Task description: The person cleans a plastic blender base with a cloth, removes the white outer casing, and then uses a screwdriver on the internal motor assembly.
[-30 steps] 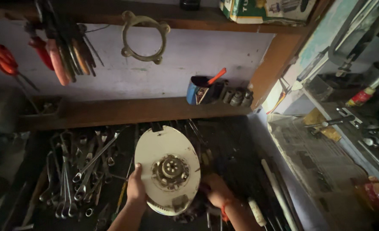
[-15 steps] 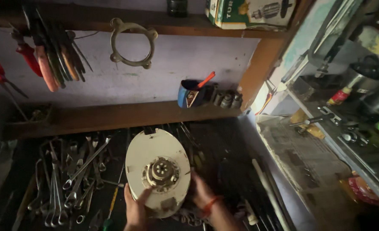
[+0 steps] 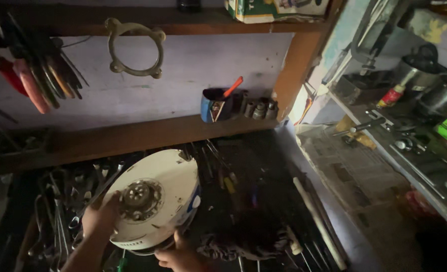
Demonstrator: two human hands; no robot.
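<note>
Tilted further leftward since before, the white round housing (image 3: pixel 155 201) sat over the desk (image 3: pixel 264 201), left hand (image 3: pixel 100 219) clamped on its rim, right hand (image 3: pixel 180 256) gripping underneath, steadying it.

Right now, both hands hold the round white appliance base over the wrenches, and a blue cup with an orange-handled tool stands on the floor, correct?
Not quite. In the head view the blue cup stands on the wooden shelf, not the floor. The left hand and right hand do hold the white appliance base.
</note>
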